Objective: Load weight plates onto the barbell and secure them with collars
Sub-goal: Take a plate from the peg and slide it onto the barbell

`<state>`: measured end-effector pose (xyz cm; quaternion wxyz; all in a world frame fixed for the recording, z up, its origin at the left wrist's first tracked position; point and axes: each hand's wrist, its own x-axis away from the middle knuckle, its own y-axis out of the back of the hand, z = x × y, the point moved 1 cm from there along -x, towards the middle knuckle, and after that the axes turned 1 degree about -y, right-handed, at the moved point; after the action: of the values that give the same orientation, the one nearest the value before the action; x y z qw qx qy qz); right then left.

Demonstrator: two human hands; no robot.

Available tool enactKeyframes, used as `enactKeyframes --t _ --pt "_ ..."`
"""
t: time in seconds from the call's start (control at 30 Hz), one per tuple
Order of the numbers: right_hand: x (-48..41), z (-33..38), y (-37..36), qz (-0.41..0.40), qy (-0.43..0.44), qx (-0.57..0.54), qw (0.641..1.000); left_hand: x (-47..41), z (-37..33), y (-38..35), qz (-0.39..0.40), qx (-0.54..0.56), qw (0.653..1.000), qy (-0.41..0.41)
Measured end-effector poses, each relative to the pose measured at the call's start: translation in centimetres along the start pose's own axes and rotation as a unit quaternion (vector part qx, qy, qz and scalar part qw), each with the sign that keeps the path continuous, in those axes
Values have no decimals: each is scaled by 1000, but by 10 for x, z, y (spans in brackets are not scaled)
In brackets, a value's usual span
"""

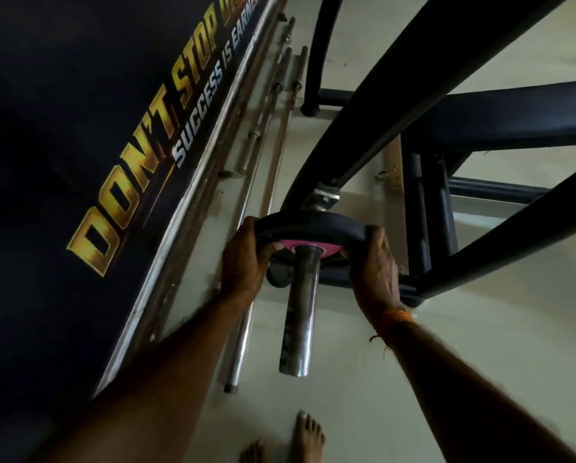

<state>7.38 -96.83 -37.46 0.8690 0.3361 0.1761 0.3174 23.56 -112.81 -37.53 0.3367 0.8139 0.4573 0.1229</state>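
A black weight plate (308, 225) with a pink centre label sits on the steel sleeve of the barbell (298, 315), far up the sleeve near the rack. My left hand (243, 259) grips the plate's left rim. On the right rim, my right hand (375, 265) holds the same plate. The bare end of the sleeve points toward me, between my forearms. No collar is in view.
A black bench frame (447, 95) with slanted tubes stands right and behind the plate. Several spare steel bars (273, 105) lie along the wall base. A dark banner (96, 128) covers the wall on the left. My bare feet (308, 436) stand on the pale floor.
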Motion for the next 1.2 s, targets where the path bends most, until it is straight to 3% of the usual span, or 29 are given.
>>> enactKeyframes --t 0.57,0.87,1.2 --pt "302 30 51 41 -4 1 999 303 -15 99 24 -51 997 50" --pt "416 104 213 -44 34 -28 998 417 -166 190 16 -41 999 -23" --pt "448 89 374 -218 62 -44 973 448 -325 164 -21 -35 989 -140"
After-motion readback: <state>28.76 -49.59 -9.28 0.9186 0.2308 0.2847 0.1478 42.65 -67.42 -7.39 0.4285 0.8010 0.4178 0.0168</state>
